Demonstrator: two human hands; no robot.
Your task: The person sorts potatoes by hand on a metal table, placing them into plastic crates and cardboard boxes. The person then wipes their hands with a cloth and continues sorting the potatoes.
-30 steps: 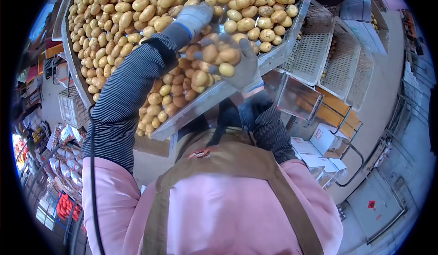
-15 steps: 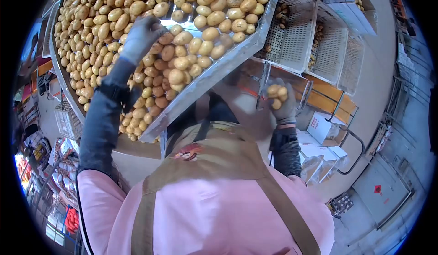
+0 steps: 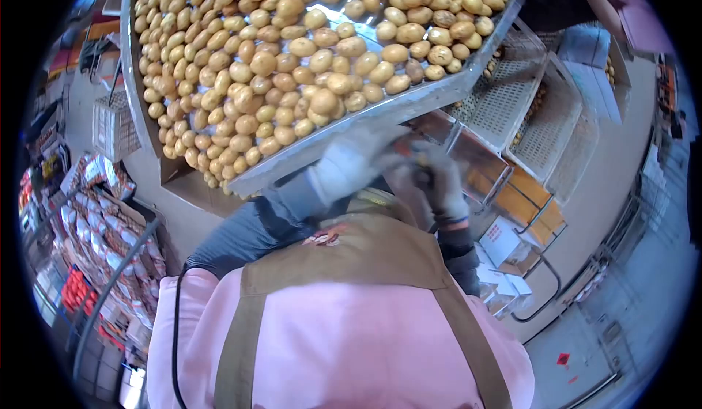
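Note:
Potatoes (image 3: 263,63) cover a metal-edged sorting table (image 3: 365,127) in front of me. My left hand (image 3: 347,166), in a pale glove, is beside the table's near edge in front of my apron, smeared by motion. Close to it on the right is my right hand (image 3: 442,184), also gloved, with its fingers bent toward the left hand. Blur hides what, if anything, either hand holds. Small dark and reddish patches show between the hands, too blurred to name.
White perforated crates (image 3: 497,113) stand right of the table, some with potatoes inside. Below them are an orange panel (image 3: 537,208) and white boxes (image 3: 503,242). Filled bags (image 3: 110,226) and a metal rail (image 3: 117,292) are at left. Another person's arm (image 3: 605,14) shows at top right.
My left hand has come off the potatoes, back and right toward my right hand. The small potatoes seen in my right hand are no longer visible there. The view has shifted.

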